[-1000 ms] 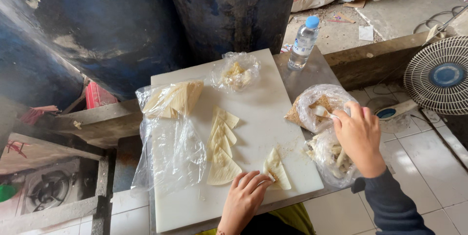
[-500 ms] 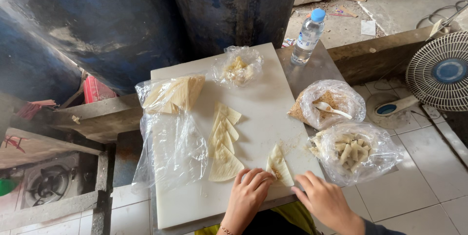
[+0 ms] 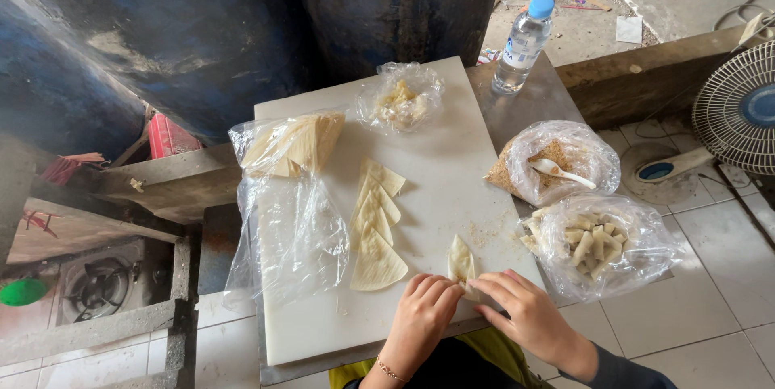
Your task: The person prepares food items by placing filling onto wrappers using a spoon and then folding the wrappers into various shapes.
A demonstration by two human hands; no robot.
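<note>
Both hands work at the near edge of the white cutting board (image 3: 420,195). The left hand (image 3: 421,318) has its fingers curled down and its fingertips press on the lower end of a folded pastry wrapper (image 3: 461,262). The right hand (image 3: 525,312) comes from the right side, half closed, and its fingertips pinch the same wrapper, so both hands grasp this one piece. The wrapper is pale, thin and flat, with a pointed top, and it lies close to the near right corner of the board.

In the middle of the board a row of triangular wrappers (image 3: 375,232) overlaps, smooth and cream coloured. At the far left corner a clear plastic bag (image 3: 286,147) holds a stack of more wrappers. Near the far edge sits a small crumpled bag (image 3: 401,98) with yellowish pieces. Just off the right edge, one bag with brown crumbs and a white spoon (image 3: 557,165) stands beside a bag of pale rolled sticks (image 3: 597,244).
</note>
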